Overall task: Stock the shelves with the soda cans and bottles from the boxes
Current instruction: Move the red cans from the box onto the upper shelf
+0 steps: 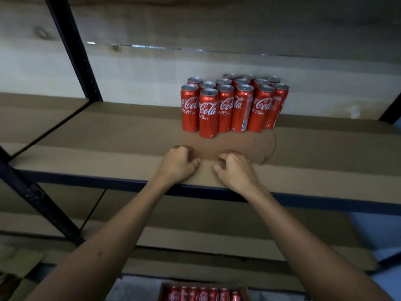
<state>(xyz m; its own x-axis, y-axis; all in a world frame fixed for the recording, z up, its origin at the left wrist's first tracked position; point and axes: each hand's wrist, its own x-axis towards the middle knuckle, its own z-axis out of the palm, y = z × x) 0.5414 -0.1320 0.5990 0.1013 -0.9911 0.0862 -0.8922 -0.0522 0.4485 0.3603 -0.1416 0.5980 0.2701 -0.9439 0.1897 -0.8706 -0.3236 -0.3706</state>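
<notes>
Several tall red Coca-Cola cans [233, 105] stand packed together in rows toward the back of the brown shelf board [108, 135]. My left hand [179, 164] and my right hand [235, 169] hover side by side over the shelf's front part, a short way in front of the cans. Both have their fingers curled and hold nothing. At the bottom edge, a cardboard box [204, 293] on the floor holds several more red cans.
A dark metal upright [71, 46] rises at the left, and a blue rail [314, 198] edges the shelf front. A lower cardboard-lined shelf [195, 235] lies below. Flattened cardboard [19, 263] sits at the bottom left. The wall stands behind the cans.
</notes>
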